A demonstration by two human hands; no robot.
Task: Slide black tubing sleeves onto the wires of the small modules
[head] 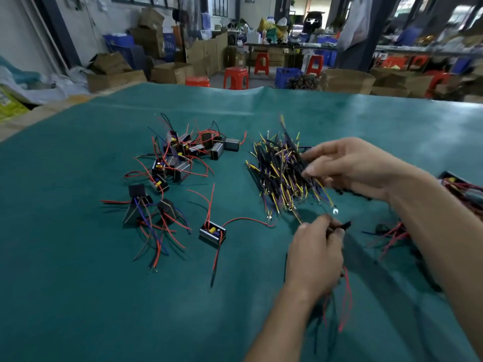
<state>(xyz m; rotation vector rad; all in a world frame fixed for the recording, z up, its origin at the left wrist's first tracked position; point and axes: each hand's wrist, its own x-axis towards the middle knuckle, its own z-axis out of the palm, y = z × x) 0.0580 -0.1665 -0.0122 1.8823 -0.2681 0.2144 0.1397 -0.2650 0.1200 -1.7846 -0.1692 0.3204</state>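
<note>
A green mat (104,296) covers the table under the hands. Beyond its far edge stand red stools (236,78), cardboard boxes (116,79), and blue crates (287,75) on a grey floor. A dark pillar (366,32) rises ahead, with bright windows (428,6) behind.

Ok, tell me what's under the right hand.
Under the right hand lies the edge of the pile of yellow and purple wires on the green mat; its fingers pinch a black piece from that pile. Whatever sits beneath the palm is hidden.
</note>
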